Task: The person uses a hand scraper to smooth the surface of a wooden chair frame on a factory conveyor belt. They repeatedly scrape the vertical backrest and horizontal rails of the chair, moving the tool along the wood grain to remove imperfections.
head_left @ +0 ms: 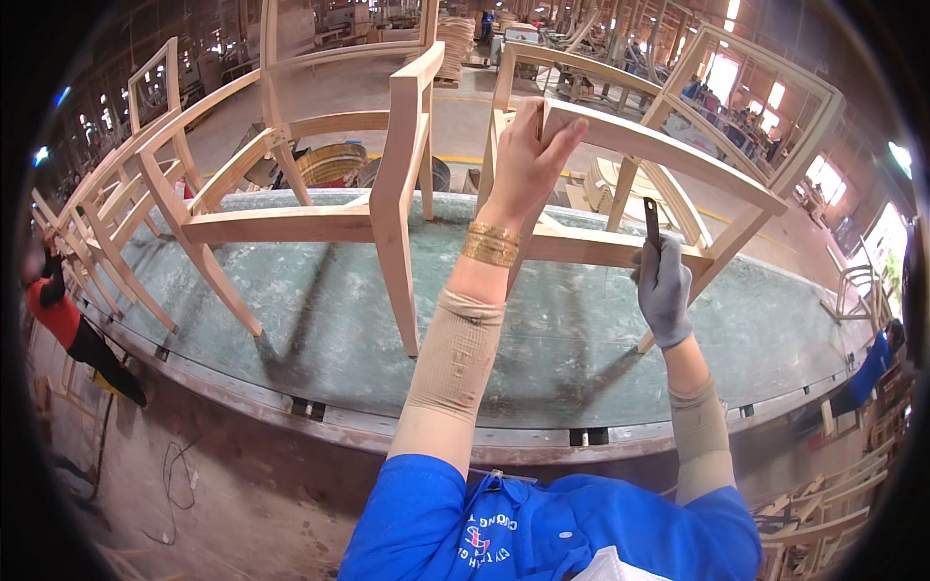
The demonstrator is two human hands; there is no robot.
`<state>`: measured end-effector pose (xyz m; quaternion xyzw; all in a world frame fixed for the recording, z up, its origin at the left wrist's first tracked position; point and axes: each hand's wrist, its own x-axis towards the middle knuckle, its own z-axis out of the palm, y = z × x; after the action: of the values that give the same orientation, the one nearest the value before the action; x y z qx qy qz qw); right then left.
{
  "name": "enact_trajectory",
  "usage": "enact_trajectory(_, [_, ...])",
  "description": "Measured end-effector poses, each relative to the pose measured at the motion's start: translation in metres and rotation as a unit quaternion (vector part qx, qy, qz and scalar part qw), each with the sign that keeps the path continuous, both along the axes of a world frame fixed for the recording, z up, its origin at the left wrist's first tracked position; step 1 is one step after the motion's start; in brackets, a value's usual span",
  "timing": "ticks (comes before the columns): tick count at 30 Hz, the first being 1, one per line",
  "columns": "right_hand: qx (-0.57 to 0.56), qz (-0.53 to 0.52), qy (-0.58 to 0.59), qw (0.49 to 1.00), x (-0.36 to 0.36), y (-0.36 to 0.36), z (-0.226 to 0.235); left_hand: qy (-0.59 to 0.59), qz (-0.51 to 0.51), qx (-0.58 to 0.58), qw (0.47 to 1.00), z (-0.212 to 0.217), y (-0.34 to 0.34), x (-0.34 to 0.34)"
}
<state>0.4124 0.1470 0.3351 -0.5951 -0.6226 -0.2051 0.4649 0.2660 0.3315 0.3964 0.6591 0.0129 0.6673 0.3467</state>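
Left hand has the wooden chair by its rail end, gloved right hand clutches a black tool, decent gap between them (second chair left of the grip). Table edge runs below both.

Large workshop. Beyond the fingers, a grey floor runs back toward stacked wood. Far to their right, windows glow bright white. Below them spreads a long green-topped table.
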Motion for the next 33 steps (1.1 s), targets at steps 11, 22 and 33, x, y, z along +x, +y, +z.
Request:
enact_trajectory(11, [0.131, 0.001, -0.171, 0.976, -0.047, 0.065, 0.065, -0.044, -0.174, -0.143, 0.973, -0.028, 0.007, 0.001])
enact_trajectory(22, [0.115, -0.038, -0.249, 0.961, -0.057, 0.091, 0.086, -0.046, -0.117, -0.082, 0.989, -0.034, 0.008, 0.006])
enact_trajectory(33, [0.094, -0.057, -0.251, 0.962, -0.059, 0.095, 0.087, -0.054, -0.123, -0.095, 0.986, -0.031, 0.005, 0.005])
